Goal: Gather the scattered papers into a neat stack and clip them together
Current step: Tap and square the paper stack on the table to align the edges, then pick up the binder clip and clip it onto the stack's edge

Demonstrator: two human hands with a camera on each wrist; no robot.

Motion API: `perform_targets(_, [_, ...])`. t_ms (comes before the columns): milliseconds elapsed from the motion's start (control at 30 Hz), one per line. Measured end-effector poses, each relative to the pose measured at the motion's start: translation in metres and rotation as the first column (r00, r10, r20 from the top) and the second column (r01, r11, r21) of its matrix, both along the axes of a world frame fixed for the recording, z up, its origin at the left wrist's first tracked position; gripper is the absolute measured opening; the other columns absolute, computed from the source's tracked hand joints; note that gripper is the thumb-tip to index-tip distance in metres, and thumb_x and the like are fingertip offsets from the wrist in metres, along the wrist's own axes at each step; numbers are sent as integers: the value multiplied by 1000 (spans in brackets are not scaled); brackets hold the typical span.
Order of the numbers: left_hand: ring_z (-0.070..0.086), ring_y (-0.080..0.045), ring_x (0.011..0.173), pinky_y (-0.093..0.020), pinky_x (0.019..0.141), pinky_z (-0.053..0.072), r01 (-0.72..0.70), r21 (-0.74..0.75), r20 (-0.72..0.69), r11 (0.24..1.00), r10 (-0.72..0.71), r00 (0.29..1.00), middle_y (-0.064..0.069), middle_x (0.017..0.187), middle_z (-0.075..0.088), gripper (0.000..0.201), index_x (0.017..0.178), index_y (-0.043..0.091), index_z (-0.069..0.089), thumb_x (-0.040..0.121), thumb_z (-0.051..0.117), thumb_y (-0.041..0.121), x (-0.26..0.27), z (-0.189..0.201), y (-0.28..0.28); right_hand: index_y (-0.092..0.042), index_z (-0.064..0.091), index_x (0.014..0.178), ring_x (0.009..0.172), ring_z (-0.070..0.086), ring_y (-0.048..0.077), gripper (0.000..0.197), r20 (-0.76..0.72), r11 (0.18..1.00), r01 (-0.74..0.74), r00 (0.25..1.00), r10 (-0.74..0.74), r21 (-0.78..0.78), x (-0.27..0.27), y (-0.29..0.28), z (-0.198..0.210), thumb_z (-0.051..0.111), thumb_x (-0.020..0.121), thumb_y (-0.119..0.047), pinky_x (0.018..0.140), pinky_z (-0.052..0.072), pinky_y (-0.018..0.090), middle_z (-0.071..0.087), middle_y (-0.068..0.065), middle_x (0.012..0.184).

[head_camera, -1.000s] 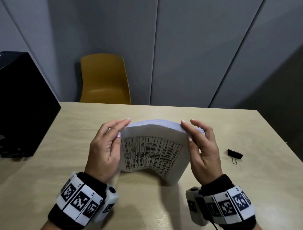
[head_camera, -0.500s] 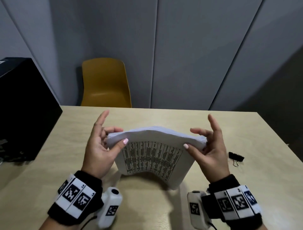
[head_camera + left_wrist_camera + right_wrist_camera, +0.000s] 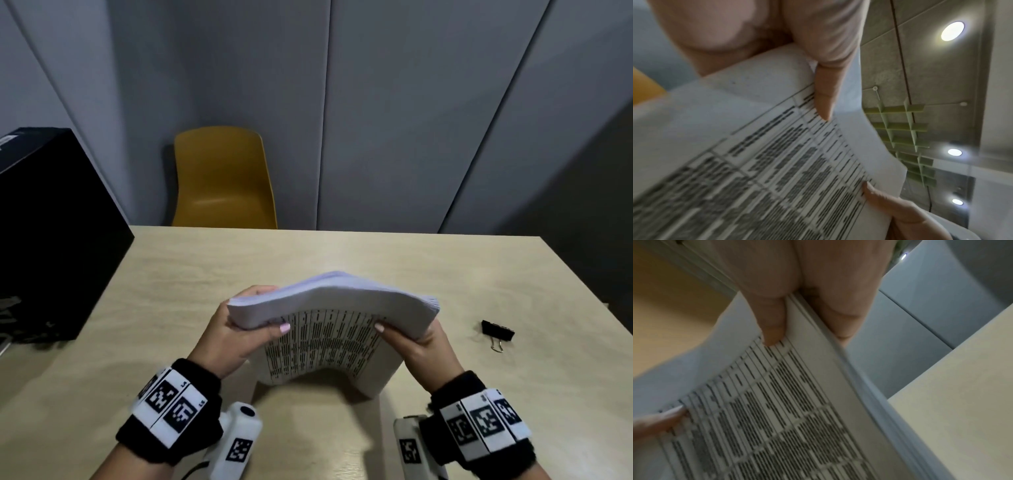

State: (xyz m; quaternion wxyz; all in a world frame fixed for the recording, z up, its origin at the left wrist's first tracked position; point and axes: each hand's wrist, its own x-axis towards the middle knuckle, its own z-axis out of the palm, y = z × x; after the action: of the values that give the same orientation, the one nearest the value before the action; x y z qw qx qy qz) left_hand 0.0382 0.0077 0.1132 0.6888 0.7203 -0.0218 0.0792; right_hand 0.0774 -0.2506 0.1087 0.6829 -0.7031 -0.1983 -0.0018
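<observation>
Over the middle of the pale wooden counter (image 3: pixel 445 274) we hold the thick stack of white printed papers (image 3: pixel 329 329) upright, its lower edge on or just above the surface and its top bowed into an arch. Our left hand (image 3: pixel 233 335) pinches the upper left corner, thumb on the printed face and fingers behind; our right hand (image 3: pixel 416 342) clamps the upper right corner the same way. Both wrist views show a thumb pressed on the printed table and the sheet edges close beside it.

We judge this to be the squaring step: the sheets are gathered, but the edges at the right corner look slightly stepped, so the stack likely needs tapping on the counter to level it. The small black binder clip (image 3: pixel 497 330) with wire handles lies untouched on the counter, well apart to the right. Next we would need one hand to keep the aligned stack pressed while the other reaches for that clip.
</observation>
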Motion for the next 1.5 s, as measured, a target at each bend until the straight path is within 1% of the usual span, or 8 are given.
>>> perform_targets(200, [68, -5, 83, -18, 74, 53, 2, -24, -87, 1000, -4, 996, 6, 85, 76, 67, 84, 20, 76, 32, 84, 60, -2, -2, -3, -48, 71, 72, 72, 62, -11, 65, -78, 999, 17, 997, -20, -34, 2, 1, -10, 63, 75, 17, 72, 50, 12, 70, -26, 71])
perform_targets(300, [64, -6, 77, -19, 71, 52, -8, 4, -63, 1000, 8, 998, 2, 78, 72, 63, 84, 10, 70, 35, 89, 46, -2, 0, 3, -45, 72, 71, 72, 63, -9, 63, -90, 1000, 11, 996, -13, -22, 2, -1, -11, 62, 75, 17, 71, 51, 12, 71, -25, 71])
perform_targets(400, [62, -2, 77, -15, 71, 51, 52, -7, -29, 999, -53, 998, 6, 79, 70, 49, 88, 23, 70, 43, 89, 29, -6, 1, 5, -44, 72, 70, 71, 64, -7, 62, -97, 1000, 8, 995, -8, -5, 0, -3, -12, 62, 75, 17, 71, 51, 13, 71, -22, 70])
perform_targets(600, [64, -2, 93, -15, 83, 50, -25, -35, -69, 999, 23, 997, 18, 92, 73, 80, 101, 21, 65, 36, 81, 66, -4, -9, -5, -41, 73, 68, 68, 63, -7, 58, -114, 999, 32, 993, -33, -12, 2, 0, -14, 64, 73, 16, 67, 52, 13, 71, -21, 67])
perform_targets(933, [66, 4, 81, -9, 72, 50, -5, -4, -214, 1000, 4, 977, 21, 80, 73, 69, 94, 23, 64, 31, 82, 45, -11, -23, -6, -40, 74, 67, 67, 64, -8, 63, -183, 999, 32, 983, -33, -7, -4, -5, -25, 62, 71, 22, 64, 50, 10, 71, -21, 66])
perform_targets(1067, [66, 4, 86, -12, 76, 52, -45, 19, -220, 999, 48, 974, 19, 89, 74, 85, 100, 25, 64, 27, 82, 65, -10, -24, -2, -42, 74, 68, 71, 66, -7, 60, -152, 998, 12, 988, -20, -55, -2, -8, -21, 65, 72, 17, 67, 52, 12, 72, -21, 68])
perform_targets(1267, [65, 5, 78, -7, 67, 50, -51, 35, -287, 998, 59, 956, 23, 74, 72, 34, 93, 21, 62, 71, 71, -4, -18, -31, -12, -49, 71, 67, 73, 65, -8, 65, -215, 988, -4, 976, -29, -151, -13, -14, -46, 64, 74, 15, 71, 52, 14, 72, -24, 71])
perform_targets(1500, [63, -20, 90, -36, 79, 51, -20, 283, -346, 959, 122, 930, -5, 94, 68, 22, 97, 17, 62, 77, 70, 22, -9, -26, -8, -9, 69, 92, 84, 70, 23, 16, -363, 975, -41, 931, -41, -216, -8, -17, -47, 70, 77, -4, 74, 57, 33, 75, 5, 90])
